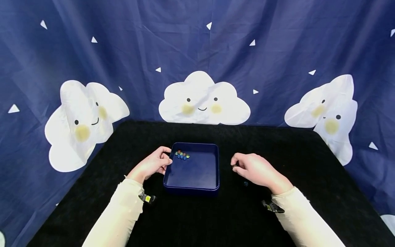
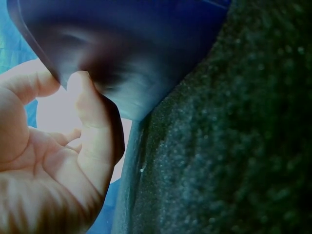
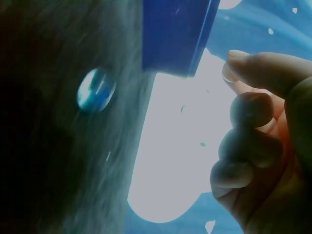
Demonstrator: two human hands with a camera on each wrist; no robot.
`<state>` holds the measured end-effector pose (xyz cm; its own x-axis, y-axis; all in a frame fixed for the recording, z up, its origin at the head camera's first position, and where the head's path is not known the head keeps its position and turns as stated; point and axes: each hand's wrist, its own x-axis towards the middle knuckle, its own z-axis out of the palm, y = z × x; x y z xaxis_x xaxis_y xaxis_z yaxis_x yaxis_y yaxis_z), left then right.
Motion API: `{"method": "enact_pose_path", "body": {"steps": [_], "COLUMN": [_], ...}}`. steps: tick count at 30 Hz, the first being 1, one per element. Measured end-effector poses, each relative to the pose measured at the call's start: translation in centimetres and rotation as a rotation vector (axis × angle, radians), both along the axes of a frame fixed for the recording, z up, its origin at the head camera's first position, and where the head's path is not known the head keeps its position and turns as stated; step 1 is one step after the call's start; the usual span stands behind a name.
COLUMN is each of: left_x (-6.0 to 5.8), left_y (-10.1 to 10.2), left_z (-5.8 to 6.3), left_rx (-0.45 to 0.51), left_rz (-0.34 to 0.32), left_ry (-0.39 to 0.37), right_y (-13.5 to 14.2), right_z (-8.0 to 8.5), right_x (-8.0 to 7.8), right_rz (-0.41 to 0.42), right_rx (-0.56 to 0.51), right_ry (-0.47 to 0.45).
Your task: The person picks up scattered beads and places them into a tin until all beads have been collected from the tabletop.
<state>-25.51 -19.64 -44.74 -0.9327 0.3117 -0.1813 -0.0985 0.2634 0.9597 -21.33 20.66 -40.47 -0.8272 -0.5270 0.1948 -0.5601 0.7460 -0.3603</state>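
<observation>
A square dark-blue tray (image 1: 194, 188) stands on the black cloth, holding a cluster of several coloured glass marbles (image 1: 181, 156) in its far left part. My left hand (image 1: 153, 163) grips the tray's left side. In the left wrist view its thumb (image 2: 85, 97) presses the outer wall, with a finger at the edge. To the right of the tray, my right hand (image 1: 256, 168) pinches a small dark marble (image 1: 234, 166) between thumb and forefinger, mostly hidden by the fingertips. A loose bluish marble (image 3: 96, 91) lies on the cloth below that hand.
Black cloth (image 1: 197, 219) covers the table. Behind it and at both sides hangs a dark-blue curtain (image 1: 185, 41) with white smiling clouds and small triangles. Each wrist wears a dark strap (image 1: 273, 207) over a pale sleeve.
</observation>
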Motion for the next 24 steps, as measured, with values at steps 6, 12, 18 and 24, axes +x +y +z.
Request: {"method": "enact_pose_path", "body": {"steps": [6, 12, 18, 24], "left_x": [0.0, -0.2, -0.2, -0.1], "left_y": [-0.1, -0.2, -0.2, -0.2], "left_z": [0.1, 0.0, 0.0, 0.0], "left_rx": [-0.008, -0.003, -0.002, -0.007], "left_rz": [-0.001, 0.001, 0.003, 0.000], "left_ry": [0.007, 0.002, 0.005, 0.003], "right_y": [-3.3, -6.4, -8.9, -10.6], "right_z": [0.5, 0.9, 1.2, 1.5], "right_x": [-0.4, -0.6, -0.8, -0.9], "right_rz": [0.066, 0.125, 0.151, 0.166], "right_rx": [0.012, 0.044, 0.068, 0.075], "right_ry": [0.031, 0.073, 0.068, 0.055]}}
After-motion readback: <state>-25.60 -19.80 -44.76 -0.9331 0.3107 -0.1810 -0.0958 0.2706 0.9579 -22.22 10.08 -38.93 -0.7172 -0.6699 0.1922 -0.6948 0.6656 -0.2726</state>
